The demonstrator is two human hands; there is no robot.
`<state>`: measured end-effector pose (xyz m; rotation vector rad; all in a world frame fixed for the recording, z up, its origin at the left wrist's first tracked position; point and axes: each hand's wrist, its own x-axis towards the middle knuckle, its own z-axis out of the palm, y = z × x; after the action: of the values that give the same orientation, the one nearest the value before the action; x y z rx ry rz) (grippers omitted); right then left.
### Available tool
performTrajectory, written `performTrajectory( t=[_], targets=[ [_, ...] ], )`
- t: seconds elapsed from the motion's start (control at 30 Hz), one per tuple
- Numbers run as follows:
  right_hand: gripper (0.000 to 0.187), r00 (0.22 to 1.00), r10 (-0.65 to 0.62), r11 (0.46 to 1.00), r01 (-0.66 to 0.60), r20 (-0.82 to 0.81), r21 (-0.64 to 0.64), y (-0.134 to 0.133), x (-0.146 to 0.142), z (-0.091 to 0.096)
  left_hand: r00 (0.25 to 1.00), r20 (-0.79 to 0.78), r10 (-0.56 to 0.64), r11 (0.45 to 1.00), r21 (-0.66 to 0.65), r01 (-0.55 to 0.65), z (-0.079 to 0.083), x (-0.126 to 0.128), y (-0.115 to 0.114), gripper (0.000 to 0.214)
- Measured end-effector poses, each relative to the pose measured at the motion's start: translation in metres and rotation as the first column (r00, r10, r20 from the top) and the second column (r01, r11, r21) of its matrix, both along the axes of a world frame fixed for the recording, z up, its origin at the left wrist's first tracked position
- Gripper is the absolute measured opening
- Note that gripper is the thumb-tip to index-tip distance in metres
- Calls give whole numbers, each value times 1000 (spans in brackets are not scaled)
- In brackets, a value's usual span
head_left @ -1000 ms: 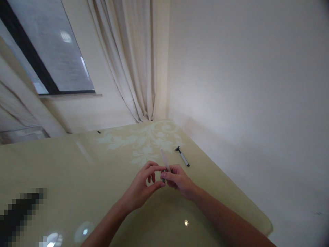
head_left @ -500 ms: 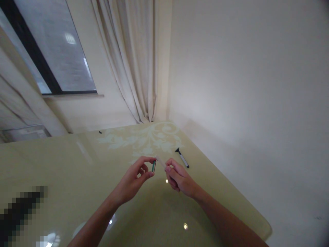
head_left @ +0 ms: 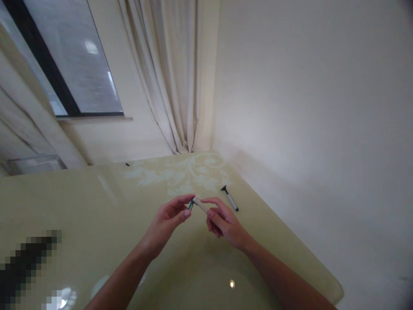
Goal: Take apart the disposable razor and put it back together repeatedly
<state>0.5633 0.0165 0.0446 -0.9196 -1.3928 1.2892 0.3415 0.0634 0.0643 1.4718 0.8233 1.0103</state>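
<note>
My left hand (head_left: 169,217) pinches a small green razor head (head_left: 191,204) between thumb and forefinger. My right hand (head_left: 222,219) grips a pale razor handle (head_left: 200,205) with its tip pointing left at the green piece. The two parts touch or nearly touch above the glossy yellow-green table (head_left: 80,202). Both hands hover over the table's middle.
A second razor (head_left: 229,198) with a black head and white handle lies on the table just beyond my right hand. A tiny dark item (head_left: 127,164) rests near the far edge. A curtain (head_left: 174,73) and window (head_left: 74,60) stand behind; a wall runs along the right.
The hands pulled apart with the green piece off the handle, then came together again so the handle's tip meets the green piece. Both hands rose slightly away from me.
</note>
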Motion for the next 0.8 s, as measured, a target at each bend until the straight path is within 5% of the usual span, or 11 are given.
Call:
performTrajectory(
  t=[0.37, 0.8],
  targets=[
    [47, 989, -39, 986, 16, 140, 165, -4, 0, -3, 998, 65, 22, 999, -36, -20, 4, 1, 1, 42],
    [45, 999, 38, 992, -40, 21, 123, -3, 3, 2, 998, 59, -13, 999, -30, 15, 2, -1, 2, 41]
  ],
)
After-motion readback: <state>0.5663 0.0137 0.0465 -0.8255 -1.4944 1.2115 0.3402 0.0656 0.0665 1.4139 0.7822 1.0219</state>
